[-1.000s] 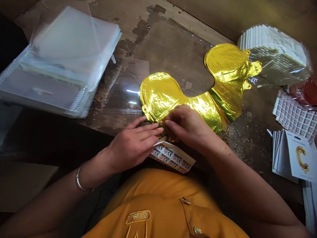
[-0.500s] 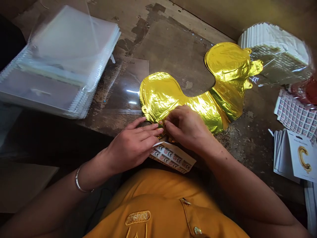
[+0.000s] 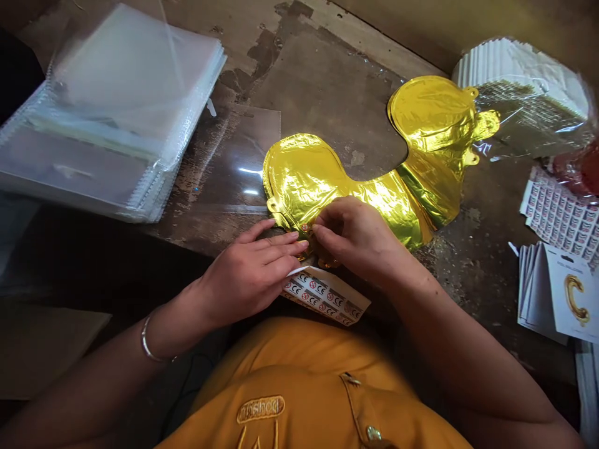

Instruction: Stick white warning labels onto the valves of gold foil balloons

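Note:
A gold foil balloon point(image 3: 379, 193), curved and flat, lies at the front of the table. My left hand point(image 3: 248, 274) rests its outstretched fingertips on the balloon's lower left edge. Its thumb is hidden underneath, where a sheet of CE stickers point(image 3: 327, 296) is held and sticks out over the table edge. A small sticker point(image 3: 304, 228) with a red symbol shows on the foil between the hands. My right hand point(image 3: 350, 234) is closed in a pinch on the balloon beside this sticker; what sits between thumb and finger is hidden.
A stack of clear plastic bags point(image 3: 126, 106) lies at left, with a single clear bag point(image 3: 238, 156) beside it. To the right are a plastic-wrapped white bundle point(image 3: 528, 93), another sticker sheet point(image 3: 556, 209) and folded cards point(image 3: 571, 287) picturing a gold C.
The view has shifted slightly. Both hands keep nearly the same place on the balloon, and the small sticker between them shows a little more clearly.

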The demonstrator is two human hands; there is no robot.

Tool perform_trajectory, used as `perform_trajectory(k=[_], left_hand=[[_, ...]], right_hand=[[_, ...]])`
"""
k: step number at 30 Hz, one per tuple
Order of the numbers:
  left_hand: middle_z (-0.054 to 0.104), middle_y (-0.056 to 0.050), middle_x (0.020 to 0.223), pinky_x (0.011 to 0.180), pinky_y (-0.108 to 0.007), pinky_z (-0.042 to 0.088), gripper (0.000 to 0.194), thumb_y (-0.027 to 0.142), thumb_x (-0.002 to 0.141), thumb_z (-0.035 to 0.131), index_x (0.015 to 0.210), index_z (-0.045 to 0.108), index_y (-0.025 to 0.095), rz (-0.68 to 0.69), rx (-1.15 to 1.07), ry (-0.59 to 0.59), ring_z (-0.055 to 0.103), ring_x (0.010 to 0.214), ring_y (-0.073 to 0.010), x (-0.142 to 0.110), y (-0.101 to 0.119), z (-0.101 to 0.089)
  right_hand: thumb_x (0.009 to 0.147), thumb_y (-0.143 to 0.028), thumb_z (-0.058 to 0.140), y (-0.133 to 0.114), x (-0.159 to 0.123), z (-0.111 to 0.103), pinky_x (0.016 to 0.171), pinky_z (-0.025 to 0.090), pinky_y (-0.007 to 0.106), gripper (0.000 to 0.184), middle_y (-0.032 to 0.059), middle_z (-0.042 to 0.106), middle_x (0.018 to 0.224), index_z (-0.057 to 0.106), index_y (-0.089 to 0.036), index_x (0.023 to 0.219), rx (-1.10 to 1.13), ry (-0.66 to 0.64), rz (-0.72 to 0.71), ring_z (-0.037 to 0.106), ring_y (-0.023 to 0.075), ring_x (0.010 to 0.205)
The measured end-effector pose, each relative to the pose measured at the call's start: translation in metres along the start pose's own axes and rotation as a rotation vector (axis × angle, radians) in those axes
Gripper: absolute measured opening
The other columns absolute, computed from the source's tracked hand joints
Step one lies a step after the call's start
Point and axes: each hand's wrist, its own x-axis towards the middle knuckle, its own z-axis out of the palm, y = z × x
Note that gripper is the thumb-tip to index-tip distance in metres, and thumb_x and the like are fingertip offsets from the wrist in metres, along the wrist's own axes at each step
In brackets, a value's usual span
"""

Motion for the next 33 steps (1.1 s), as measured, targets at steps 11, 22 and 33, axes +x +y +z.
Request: perform_trajectory(k=[11, 22, 33], left_hand=[[0.069, -0.006, 0.117, 0.113, -0.039, 0.031, 0.011, 0.014, 0.087, 0.058, 0.095, 0.064, 0.016, 0.006, 0.014, -0.011, 0.062, 0.114, -0.0194, -0.001, -0.001, 0.001], [0.070, -0.006, 0.117, 0.113, -0.039, 0.031, 0.011, 0.013, 0.086, 0.058, 0.094, 0.064, 0.016, 0.007, 0.009, -0.003, 0.063, 0.113, -0.0197, 0.000, -0.001, 0.001], [0.068, -0.005, 0.119, 0.113, -0.039, 0.029, 0.011, 0.015, 0.087, 0.058, 0.096, 0.064, 0.016, -0.006, 0.010, -0.027, 0.062, 0.115, -0.0192, -0.003, -0.001, 0.001]], right_hand=[[0.082, -0.026, 0.056, 0.003, 0.004, -0.005, 0.052, 0.033, 0.027, 0.021, -0.0005, 0.055, 0.056, 0.057, -0.019, 0.062, 0.033, -0.052, -0.040, 0.044, 0.0106, 0.054], [0.079, -0.019, 0.057, -0.002, 0.004, -0.003, 0.052, 0.026, 0.026, 0.024, -0.0024, 0.050, 0.053, 0.055, -0.016, 0.055, -0.045, -0.034, -0.045, 0.037, 0.0071, 0.051], [0.079, -0.034, 0.065, -0.003, 0.004, 0.008, 0.059, 0.033, 0.026, 0.022, 0.0025, 0.058, 0.068, 0.061, -0.017, 0.066, -0.274, 0.131, 0.026, 0.048, 0.0130, 0.064]])
